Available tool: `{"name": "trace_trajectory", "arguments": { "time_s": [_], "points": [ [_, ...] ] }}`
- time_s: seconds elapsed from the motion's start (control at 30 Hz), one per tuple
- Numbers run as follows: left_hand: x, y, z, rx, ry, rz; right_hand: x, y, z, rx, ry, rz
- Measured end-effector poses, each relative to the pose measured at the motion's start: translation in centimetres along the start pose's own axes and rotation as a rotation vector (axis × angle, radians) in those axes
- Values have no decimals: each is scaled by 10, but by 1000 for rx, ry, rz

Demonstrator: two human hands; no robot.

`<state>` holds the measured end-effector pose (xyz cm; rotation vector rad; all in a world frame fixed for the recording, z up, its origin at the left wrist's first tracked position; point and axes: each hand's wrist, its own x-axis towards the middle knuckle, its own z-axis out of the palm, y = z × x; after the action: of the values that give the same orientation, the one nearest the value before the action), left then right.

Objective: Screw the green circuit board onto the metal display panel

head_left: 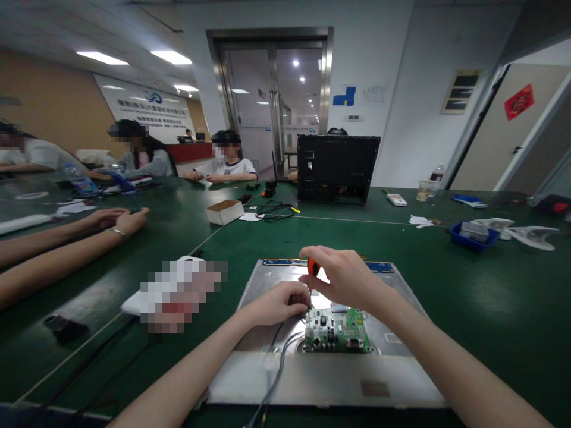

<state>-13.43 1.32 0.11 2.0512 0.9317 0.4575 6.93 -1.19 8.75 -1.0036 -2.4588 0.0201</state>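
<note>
An orange-and-black screwdriver (313, 266) stands nearly upright with its handle between the fingers and thumb of my right hand (345, 276). Its shaft points down to the upper left corner of a green circuit board (336, 333). My left hand (283, 302) is closed beside the shaft at that corner, fingertips pinched; what they hold, if anything, is hidden. The board lies on the metal back of a flat display panel (250, 374), which has a blue strip along its far edge. Grey and dark cables (280, 368) run from the board's left side towards me.
Beyond the panel are a small open box (224, 211), black cables (274, 210) and a black monitor housing (338, 169). A blue tray (474, 236) sits to the right. Another person's forearms (84, 241) rest at left, near a white object (134, 303). Several people sit across the table.
</note>
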Motion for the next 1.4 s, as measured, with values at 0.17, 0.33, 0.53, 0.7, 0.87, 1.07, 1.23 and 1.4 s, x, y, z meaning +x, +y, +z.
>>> {"name": "trace_trajectory", "arguments": {
  "time_s": [0.17, 0.33, 0.53, 0.7, 0.87, 1.07, 1.23, 1.4],
  "points": [
    [0, -1, 0, -11, 7, 6, -2, -1, -1, 66, 22, -17],
    [-1, 1, 0, -35, -5, 9, -1, -2, -2, 91, 13, -6],
    [-1, 2, -1, -20, 3, 35, 0, -3, -1, 82, 7, -7],
    [-1, 3, -1, 2, 4, 23, 0, -2, -1, -2, 12, -7],
    [-1, 6, -1, -11, -3, 8, 0, -1, -1, -64, -1, 4],
    [-1, 3, -1, -8, 9, 19, -1, -2, 0, -42, 4, 2],
    [0, -4, 1, -44, 11, 36, -3, -4, -1, 74, 6, -12],
    [1, -4, 1, -37, 10, 44, -2, -3, -3, 150, -31, 0]
  ]
}}
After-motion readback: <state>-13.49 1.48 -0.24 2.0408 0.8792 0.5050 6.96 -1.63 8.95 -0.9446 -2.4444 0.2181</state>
